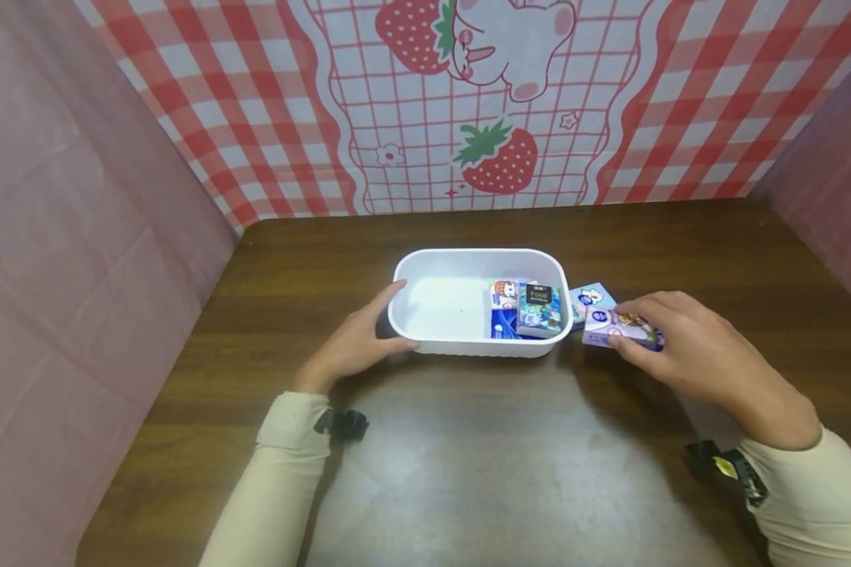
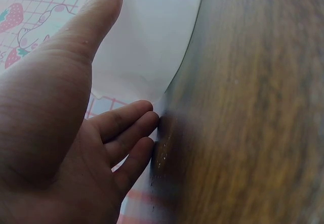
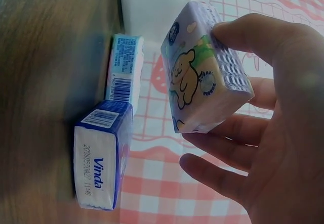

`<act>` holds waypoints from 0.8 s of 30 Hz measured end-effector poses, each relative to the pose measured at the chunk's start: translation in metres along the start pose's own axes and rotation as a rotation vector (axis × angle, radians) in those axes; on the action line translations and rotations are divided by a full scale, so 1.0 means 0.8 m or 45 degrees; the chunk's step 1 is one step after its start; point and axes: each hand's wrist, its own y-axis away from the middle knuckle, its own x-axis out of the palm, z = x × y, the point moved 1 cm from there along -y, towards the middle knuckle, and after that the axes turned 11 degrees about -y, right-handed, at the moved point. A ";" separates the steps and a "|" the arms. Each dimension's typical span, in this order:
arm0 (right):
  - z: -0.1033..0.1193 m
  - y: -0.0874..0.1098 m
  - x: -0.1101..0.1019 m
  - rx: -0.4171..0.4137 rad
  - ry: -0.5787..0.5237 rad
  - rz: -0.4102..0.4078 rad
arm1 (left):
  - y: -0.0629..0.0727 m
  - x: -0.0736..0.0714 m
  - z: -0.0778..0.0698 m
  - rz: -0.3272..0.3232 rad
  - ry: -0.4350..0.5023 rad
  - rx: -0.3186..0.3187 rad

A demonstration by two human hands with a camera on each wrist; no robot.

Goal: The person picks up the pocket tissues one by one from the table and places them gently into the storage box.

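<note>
Pale sleeves [image 1: 815, 496] are showing over the table [image 1: 468, 472] | white bin [image 1: 461, 347] is standing nearer the far edge | left hand [image 1: 351, 345], fingers loose, is touching its left end, probably for steadying | right hand [image 1: 698, 358] is pinching purple tissue pack [image 1: 599, 329] between bin and table's right edge | small packs [image 1: 539, 315] are lying in bin's right half

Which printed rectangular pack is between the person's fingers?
The purple plastic-wrapped pack with a cartoon animal; it alone is pinched by the right hand.
</note>
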 end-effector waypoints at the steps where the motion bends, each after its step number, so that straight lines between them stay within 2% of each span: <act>1: 0.000 0.000 0.000 0.002 0.000 -0.002 | 0.000 0.000 0.000 -0.001 -0.001 0.003; 14: 0.002 -0.003 -0.002 -0.066 -0.002 -0.053 | -0.001 0.001 0.001 -0.004 0.002 0.014; 24: 0.007 -0.010 -0.003 -0.033 -0.042 -0.026 | 0.000 0.000 0.000 -0.003 0.005 0.017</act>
